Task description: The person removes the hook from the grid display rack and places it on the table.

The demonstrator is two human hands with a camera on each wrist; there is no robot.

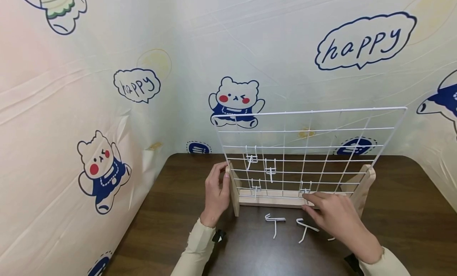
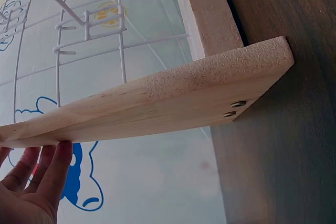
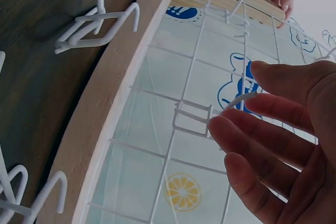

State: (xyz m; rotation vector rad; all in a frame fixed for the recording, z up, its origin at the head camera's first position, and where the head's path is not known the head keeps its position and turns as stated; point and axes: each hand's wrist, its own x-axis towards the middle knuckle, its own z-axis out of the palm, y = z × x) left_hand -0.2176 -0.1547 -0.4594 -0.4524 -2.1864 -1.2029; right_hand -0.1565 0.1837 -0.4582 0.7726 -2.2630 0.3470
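A white wire grid panel [image 1: 292, 145] leans in a wooden stand whose left side board [image 2: 173, 95] and right side board [image 1: 365, 184] flank it. My left hand [image 1: 217, 188] is at the left board, fingertips against its outer face in the left wrist view. My right hand [image 1: 339, 214] is at the lower middle of the grid, by a white wire hook [image 3: 194, 119] hung there. The hook's prong lies between thumb and index finger, with a gap beside the thumb. Several other hooks hang toward the left, including an upper hook [image 1: 252, 158] and a middle hook [image 1: 270, 171].
Loose white hooks lie on the dark wooden table [image 1: 160, 236] before the stand: a left hook [image 1: 275, 224], a middle hook [image 1: 305, 229] and one mostly hidden under my right hand. A light wooden bar [image 1: 271, 200] joins the side boards. Behind hangs a printed sheet [image 1: 278, 49].
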